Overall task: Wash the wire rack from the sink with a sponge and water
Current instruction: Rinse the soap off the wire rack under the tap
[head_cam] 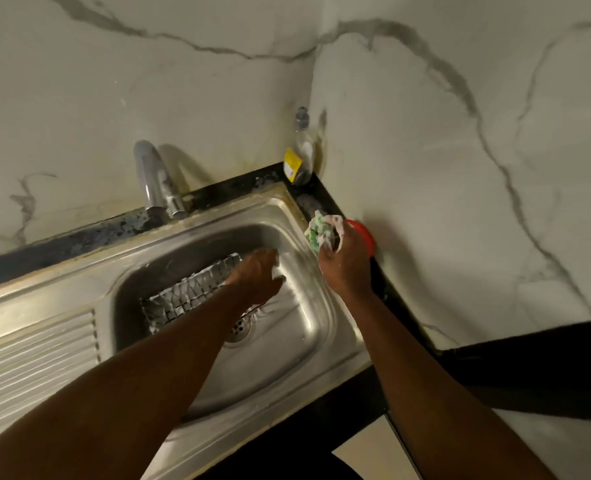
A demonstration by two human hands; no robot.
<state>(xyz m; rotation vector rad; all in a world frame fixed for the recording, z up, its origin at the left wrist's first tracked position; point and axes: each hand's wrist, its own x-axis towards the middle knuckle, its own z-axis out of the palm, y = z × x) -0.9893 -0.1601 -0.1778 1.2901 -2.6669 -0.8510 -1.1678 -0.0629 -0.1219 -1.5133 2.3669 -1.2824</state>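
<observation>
- Sink (325, 336): steel basin set in a dark counter, with a ribbed drainboard (34, 355) to its left that is cut off by the frame edge.
- Rack (183, 296): lies in the basin left of the drain (240, 329), foam on its wires. Its right end is hidden under the left forearm.
- Left hand (256, 275): reaches over the rack's right end, fingers extended and close together, foam at the tips. It appears to rest on the rack, though contact is hidden beneath the palm.
- Right hand (346, 268): raised over the sink's right rim, fingers curled round a sponge (321, 233) (green and white, heavily lathered).
- Red object (361, 233): just behind the right hand on the counter, mostly hidden, so its kind cannot be told.
- Tap (155, 181): behind the basin, spout toward the camera. No stream can be made out.
- Bottle (299, 157): clear, yellow label, in the wall corner. The print is too small to read.
</observation>
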